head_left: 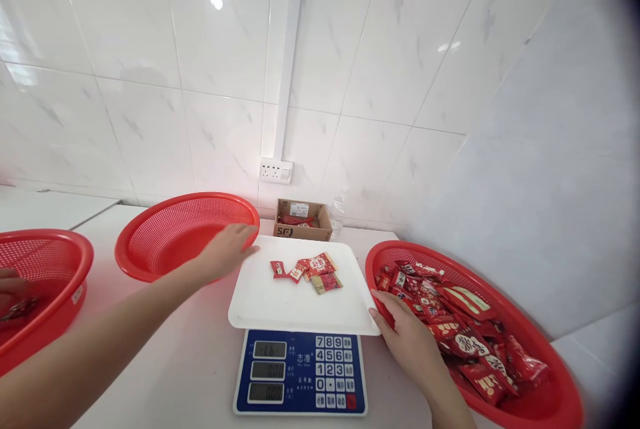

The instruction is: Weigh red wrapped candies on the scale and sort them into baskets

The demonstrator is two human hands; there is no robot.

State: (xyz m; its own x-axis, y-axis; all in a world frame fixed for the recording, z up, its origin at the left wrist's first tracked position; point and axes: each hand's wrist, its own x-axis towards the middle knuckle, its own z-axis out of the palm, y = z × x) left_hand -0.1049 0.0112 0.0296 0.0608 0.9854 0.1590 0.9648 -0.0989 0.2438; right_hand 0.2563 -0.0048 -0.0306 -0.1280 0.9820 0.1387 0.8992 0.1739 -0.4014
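Note:
A white weighing tray sits on a blue digital scale. Several small red snack packets lie on the tray, one of them partly gold. My left hand, empty with fingers stretched out, is between the tray's far left corner and the rim of a red mesh basket. At the tray's right edge is my right hand, thumb and fingers apart, close against a large red basket filled with red packets. I cannot tell whether it touches the tray or the rim.
Another person's hand reaches into a red basket at the far left. A small cardboard box with red packets stands behind the tray, beside a clear plastic bottle. The tiled wall with a socket bounds the table.

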